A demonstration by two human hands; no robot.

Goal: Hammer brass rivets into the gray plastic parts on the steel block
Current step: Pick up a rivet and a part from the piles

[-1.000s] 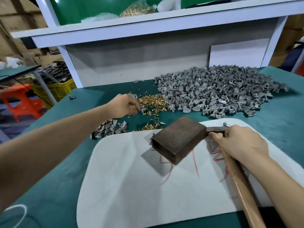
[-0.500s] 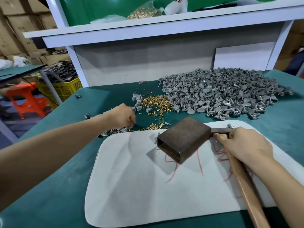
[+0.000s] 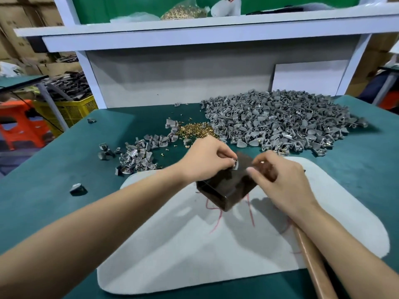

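Note:
A dark steel block point(image 3: 226, 190) stands on a white pad point(image 3: 194, 255) in the middle of the green table. My left hand point(image 3: 205, 160) pinches a small gray plastic part point(image 3: 235, 165) on the block's top face. My right hand point(image 3: 285, 186) grips a hammer close to its rusty head, which is blurred at the block's right edge. The wooden handle point(image 3: 313, 266) runs down to the lower right. Loose brass rivets point(image 3: 196, 131) lie just behind my left hand. A big heap of gray parts point(image 3: 276, 119) fills the back right.
A smaller cluster of gray parts point(image 3: 138, 156) lies left of the block, and a stray part point(image 3: 77, 188) sits near the left table edge. A white shelf unit point(image 3: 194, 37) rises at the back. A yellow crate point(image 3: 69, 108) and an orange stool point(image 3: 19, 126) stand off the table's left.
My left hand came from the rivets and the small parts cluster to the block's top, now pinching a gray part. My right hand shifted left with the hammer, closer to the block.

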